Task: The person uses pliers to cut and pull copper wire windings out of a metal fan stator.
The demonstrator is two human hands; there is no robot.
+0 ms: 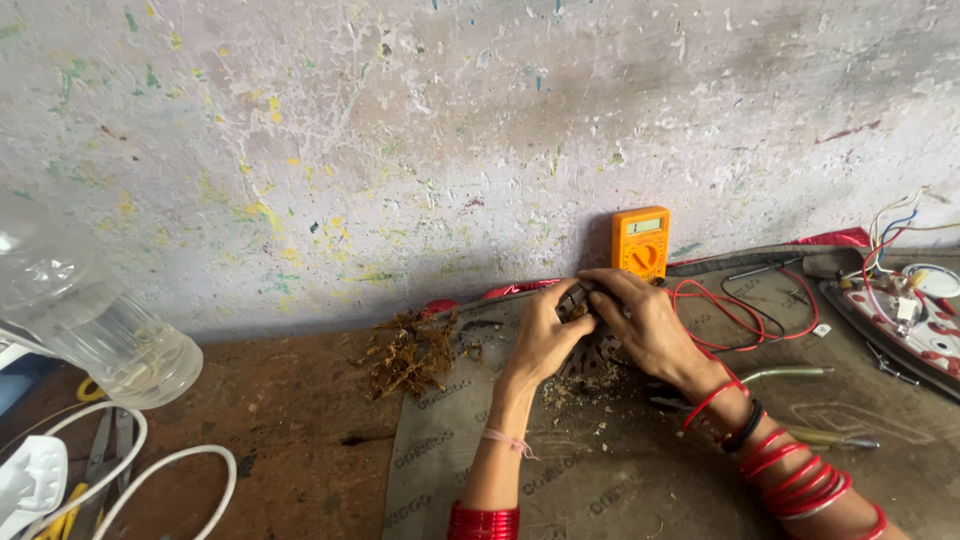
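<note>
My left hand point(545, 335) and my right hand point(640, 320) are pressed together on a small dark metal part point(578, 300) at the back of a grey mat point(600, 470), close to the wall. Both hands' fingers curl around the part and hide most of it. Under the hands lies a round slotted dark plate point(598, 362) with crumbs of debris around it. Red bangles sit on both wrists. An orange multimeter point(640, 243) leans against the wall just behind my right hand, and its red and black leads point(745, 320) loop over the mat to the right.
A heap of brown fibrous debris point(410, 352) lies left of the hands. A clear plastic bottle point(85, 320) lies at the far left above a white cable point(150, 470) and scissors. At right are an opened appliance with coloured wires point(915, 300) and a screwdriver point(830, 438).
</note>
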